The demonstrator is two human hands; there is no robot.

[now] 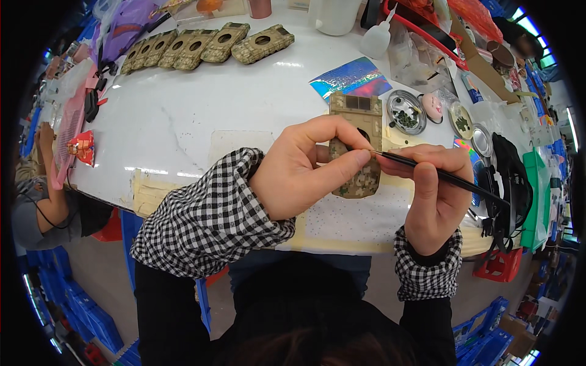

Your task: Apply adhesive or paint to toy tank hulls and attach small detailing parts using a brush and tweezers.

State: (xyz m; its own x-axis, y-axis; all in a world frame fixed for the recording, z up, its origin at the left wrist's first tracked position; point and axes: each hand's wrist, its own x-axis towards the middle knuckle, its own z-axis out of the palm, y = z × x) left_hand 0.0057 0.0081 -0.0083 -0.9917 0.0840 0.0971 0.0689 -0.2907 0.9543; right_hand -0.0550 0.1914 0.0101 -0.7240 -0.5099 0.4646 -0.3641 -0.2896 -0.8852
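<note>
A camouflage-painted model tank hull (pixel 365 177) lies on the white table in front of me, its round opening partly behind my fingers. My left hand (pixel 299 174) is over the hull, thumb and forefinger pinched together at the tip of a thin black brush (pixel 467 184). Whatever else sits between those fingertips is too small to make out. Gripped in my right hand (pixel 436 195), the brush slants with its tip toward the left. Just beyond the right hand, a round metal tin (pixel 406 97) contains small dark green pieces.
Several similar hulls (pixel 262 44) line the far left of the table. Shiny holographic film (pixel 351 80) lies behind my hull. A squeeze bottle (pixel 377 39), a second small tin (pixel 461 119), a black bag (pixel 513 177) and a green crate (pixel 535 201) are to the right. Another person sits at far left.
</note>
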